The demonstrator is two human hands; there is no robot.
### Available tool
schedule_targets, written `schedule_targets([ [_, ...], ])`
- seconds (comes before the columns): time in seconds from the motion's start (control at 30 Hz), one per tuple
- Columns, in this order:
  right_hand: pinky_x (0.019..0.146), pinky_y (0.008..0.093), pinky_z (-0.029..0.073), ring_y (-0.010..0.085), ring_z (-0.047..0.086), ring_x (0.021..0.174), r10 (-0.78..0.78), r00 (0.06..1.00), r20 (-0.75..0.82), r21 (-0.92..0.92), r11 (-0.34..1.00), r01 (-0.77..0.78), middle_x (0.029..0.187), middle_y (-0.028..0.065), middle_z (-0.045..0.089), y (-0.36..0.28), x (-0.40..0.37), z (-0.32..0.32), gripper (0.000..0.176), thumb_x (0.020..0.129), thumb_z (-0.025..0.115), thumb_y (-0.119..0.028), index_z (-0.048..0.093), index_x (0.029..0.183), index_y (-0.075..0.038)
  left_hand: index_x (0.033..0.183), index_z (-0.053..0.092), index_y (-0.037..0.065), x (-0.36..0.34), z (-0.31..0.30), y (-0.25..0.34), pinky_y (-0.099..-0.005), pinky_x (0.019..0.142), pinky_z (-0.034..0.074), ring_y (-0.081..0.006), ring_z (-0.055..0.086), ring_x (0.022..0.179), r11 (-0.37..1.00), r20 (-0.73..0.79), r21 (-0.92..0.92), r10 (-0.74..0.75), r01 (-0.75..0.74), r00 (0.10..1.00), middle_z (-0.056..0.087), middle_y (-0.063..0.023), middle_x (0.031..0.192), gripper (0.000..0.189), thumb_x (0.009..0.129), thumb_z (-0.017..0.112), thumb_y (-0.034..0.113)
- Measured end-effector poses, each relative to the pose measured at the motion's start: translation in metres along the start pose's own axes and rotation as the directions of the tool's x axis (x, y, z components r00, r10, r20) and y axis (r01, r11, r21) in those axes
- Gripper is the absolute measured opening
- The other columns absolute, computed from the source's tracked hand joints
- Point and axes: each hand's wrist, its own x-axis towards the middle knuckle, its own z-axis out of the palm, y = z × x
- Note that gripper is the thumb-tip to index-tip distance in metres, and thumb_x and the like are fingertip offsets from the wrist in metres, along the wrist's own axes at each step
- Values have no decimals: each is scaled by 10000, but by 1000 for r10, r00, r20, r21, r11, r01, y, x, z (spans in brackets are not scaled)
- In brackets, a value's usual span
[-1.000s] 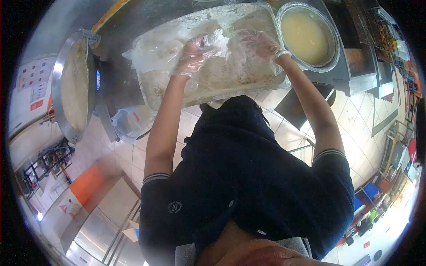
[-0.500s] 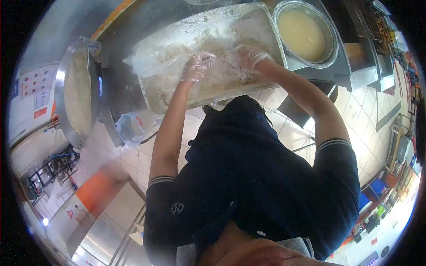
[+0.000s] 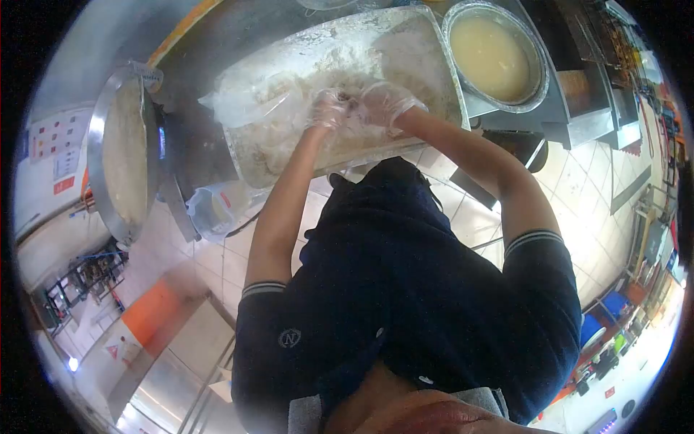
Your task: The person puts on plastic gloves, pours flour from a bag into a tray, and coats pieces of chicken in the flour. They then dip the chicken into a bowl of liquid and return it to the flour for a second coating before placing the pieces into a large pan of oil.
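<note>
A deep metal tray point(image 3: 278, 163) holds white flour point(image 3: 405, 54) with floury lumps in it. My left hand point(image 3: 329, 108), in a clear plastic glove, is inside the tray with its fingers curled inward. Close beside it, my right hand point(image 3: 384, 103), gloved the same way, bends its fingers toward the left one. A small darker, flour-covered piece shows between the two hands; I cannot make out what it is. Both sets of fingertips are partly hidden by flour and glove plastic. Left of my left hand, a clear plastic bag point(image 3: 253, 105) lies over the tray's edge.
A round metal bowl point(image 3: 541, 76) of cloudy yellowish liquid stands right of the tray. On the left are a large round steel vessel point(image 3: 97, 155) and a translucent plastic jug point(image 3: 211, 210). White floor tiles point(image 3: 463, 231) show below.
My right hand has moved left through the flour, toward my left hand. My left hand has shifted slightly right, so the two hands are now close together.
</note>
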Motion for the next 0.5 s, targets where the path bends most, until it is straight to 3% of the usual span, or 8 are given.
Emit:
schedule_targets([
  [0.03, 786, 400, 509, 319, 630, 886, -99, 983, -153, -17, 995, 97, 895, 198, 639, 4, 3, 15, 253, 830, 509, -159, 590, 1032, -31, 1041, 632, 62, 0, 0, -2, -296, 608, 493, -137, 594, 687, 992, -29, -111, -68, 64, 997, 657, -17, 855, 267, 781, 666, 115],
  [0.1, 787, 400, 508, 319, 632, 879, -4, 996, -90, 10, 1000, 5, 890, 198, 644, 19, 5, 24, 243, 823, 518, -165, 603, 1010, -35, 1012, 640, 55, -9, -6, -2, -289, 603, 491, -134, 588, 663, 969, -47, -211, -144, 131, 988, 655, 7, 813, 240, 780, 665, 112],
  [0.17, 788, 401, 508, 320, 635, 872, 82, 996, -20, 20, 996, -82, 885, 198, 649, 47, 11, 35, 235, 817, 527, -171, 616, 988, -38, 1050, 618, 76, -20, -15, 2, -326, 669, 494, -216, 625, 741, 944, -163, -329, -18, -37, 987, 668, -123, 907, 271, 802, 638, 185],
  [0.2, 782, 401, 506, 315, 636, 865, 124, 989, -79, 3, 992, -124, 898, 193, 651, 70, 18, 46, 226, 816, 540, -189, 628, 961, -40, 1050, 618, 76, -18, -17, 0, -326, 669, 494, -216, 625, 741, 944, -168, -327, -18, -39, 986, 668, -123, 907, 271, 802, 638, 185],
  [0.3, 751, 399, 503, 290, 635, 840, 66, 978, -198, -53, 996, -77, 901, 154, 656, 111, 22, 34, 201, 816, 564, -195, 642, 939, -57, 1119, 577, 75, -17, -16, -1, -349, 745, 492, -250, 625, 846, 975, -270, -198, 40, -96, 962, 646, -152, 1009, 341, 809, 625, 208],
  [0.37, 725, 396, 502, 270, 634, 822, -25, 964, -263, -92, 996, 1, 891, 120, 659, 108, 22, 4, 183, 817, 574, -183, 645, 943, -71, 1173, 541, 64, -9, -15, 14, -370, 831, 485, -232, 593, 963, 982, -232, 182, 3, 40, 973, 598, -155, 1100, 405, 817, 641, 226],
  [0.43, 735, 395, 500, 279, 633, 819, 389, 907, -165, 394, 868, -301, 925, 138, 659, 82, 23, -40, 251, 779, 605, -197, 650, 1000, -85, 1173, 542, 73, 26, 18, -29, -387, 860, 476, -265, 586, 991, 962, -236, 270, 110, -43, 966, 587, -165, 1128, 407, 814, 635, 243],
  [0.5, 740, 389, 505, 291, 635, 807, 277, 917, -289, 257, 945, -204, 945, 155, 657, 99, 38, -31, 308, 778, 600, -211, 643, 1059, -92, 1172, 543, 82, 30, 20, -16, -405, 889, 468, -298, 580, 1018, 922, -225, 366, 219, -126, 950, 577, -175, 1157, 410, 812, 628, 259],
])
